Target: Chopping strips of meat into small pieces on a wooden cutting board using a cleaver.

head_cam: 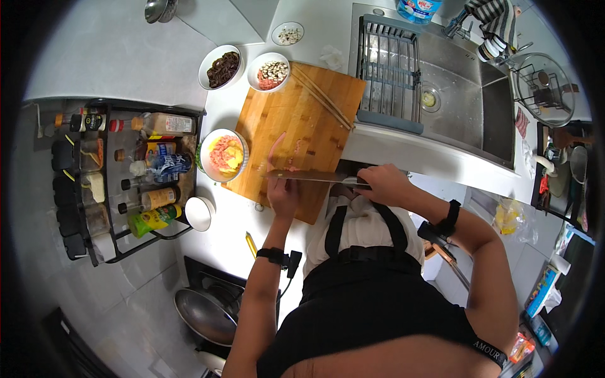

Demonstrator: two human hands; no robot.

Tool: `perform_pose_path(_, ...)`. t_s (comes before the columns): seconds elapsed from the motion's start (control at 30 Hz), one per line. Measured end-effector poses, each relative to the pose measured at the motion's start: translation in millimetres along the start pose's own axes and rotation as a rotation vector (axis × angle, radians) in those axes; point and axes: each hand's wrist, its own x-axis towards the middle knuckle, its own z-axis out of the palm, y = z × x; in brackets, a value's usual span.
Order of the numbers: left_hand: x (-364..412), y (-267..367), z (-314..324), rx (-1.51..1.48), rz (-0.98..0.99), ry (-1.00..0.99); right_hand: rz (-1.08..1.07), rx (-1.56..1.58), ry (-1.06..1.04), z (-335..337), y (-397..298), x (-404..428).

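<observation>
My right hand [384, 183] grips the handle of a kitchen knife [307, 176], its wide blade lying across the wooden cutting board [312, 127]. Close against the blade's far end is my left hand [282, 194], low on the board; the blade partly hides its fingers, and whether they pinch anything does not show. A thin pink strip of meat [276, 149] extends beyond the blade, with small pink bits [297, 145] beside it. A white bowl [224, 155] at the board's left edge holds minced pink meat and yellow egg. Wooden chopsticks [326, 101] lie across the board's upper right.
Bowls of dark strips [223, 70] and diced food [268, 72] stand at the board's top. An empty white bowl [199, 214], a yellow cutter [251, 244] and a bottle rack [111, 189] are left. A wok [205, 315] sits below; the steel sink [453, 85] is right.
</observation>
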Motion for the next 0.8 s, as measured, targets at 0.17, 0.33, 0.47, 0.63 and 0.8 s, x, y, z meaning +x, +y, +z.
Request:
perform_pose_path(0.17, 1, 3, -1, 0.054, 0.05, 0.022, -0.01, -0.012, 0.034, 9, 2, 3)
perform_pose_path(0.33, -3, 1, -3, 0.044, 0.015, 0.014, -0.038, -0.043, 0.031, 7, -5, 7)
perform_pose_path(0.47, -2, 4, -5, 0.022, 0.089, 0.072, 0.016, -0.023, -0.027, 1, -5, -2)
perform_pose_path(0.63, -7, 0, -3, 0.05, 0.081, 0.078, -0.013, -0.054, 0.011, 13, -5, 9)
perform_pose_path(0.8, -12, 2, -8, 0.09, -0.001, 0.012, 0.007, -0.036, -0.048, 5, -11, 0)
